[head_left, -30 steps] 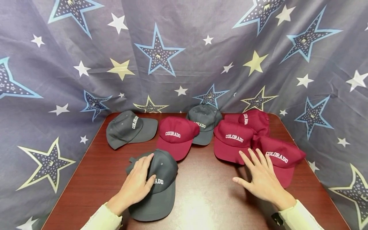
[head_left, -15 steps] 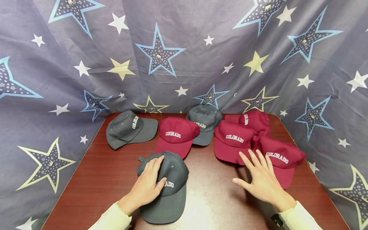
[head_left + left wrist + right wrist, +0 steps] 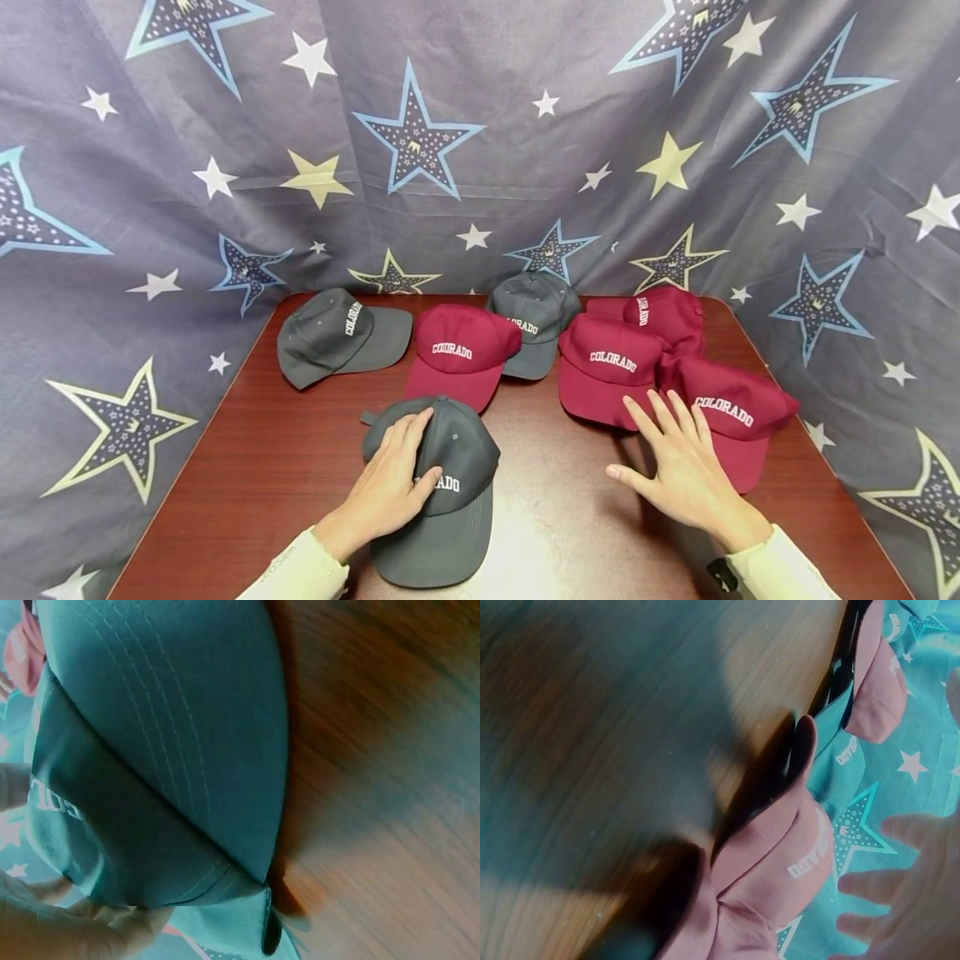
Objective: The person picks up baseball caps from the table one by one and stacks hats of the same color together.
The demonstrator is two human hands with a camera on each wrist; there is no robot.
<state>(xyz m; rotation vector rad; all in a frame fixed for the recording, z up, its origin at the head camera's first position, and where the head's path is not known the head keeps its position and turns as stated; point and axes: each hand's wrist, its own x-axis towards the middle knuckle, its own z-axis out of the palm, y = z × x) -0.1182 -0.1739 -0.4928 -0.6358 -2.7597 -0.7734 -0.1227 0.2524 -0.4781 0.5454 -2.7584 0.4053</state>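
In the head view a dark grey baseball cap (image 3: 438,546) with white lettering sits near the front of the table, brim toward me. My left hand (image 3: 386,483) grips its crown from the left, thumb on the front panel over part of the lettering. The left wrist view shows the cap's brim (image 3: 202,712) and fingers against the crown. Fingers spread, my right hand (image 3: 682,471) is above the table beside two maroon caps, one at the centre right (image 3: 607,358) and one at the far right (image 3: 738,408). It holds nothing.
Behind the held cap stands another maroon cap (image 3: 450,367), partly covered by it. Grey caps are at the back left (image 3: 322,342) and back middle (image 3: 536,300), and a maroon cap (image 3: 675,321) at the back right. A star-printed curtain (image 3: 480,125) hangs behind the table.
My left hand has moved right and slightly toward me with the grey cap, which now overlaps more of the maroon cap's brim. My right hand has stayed put.
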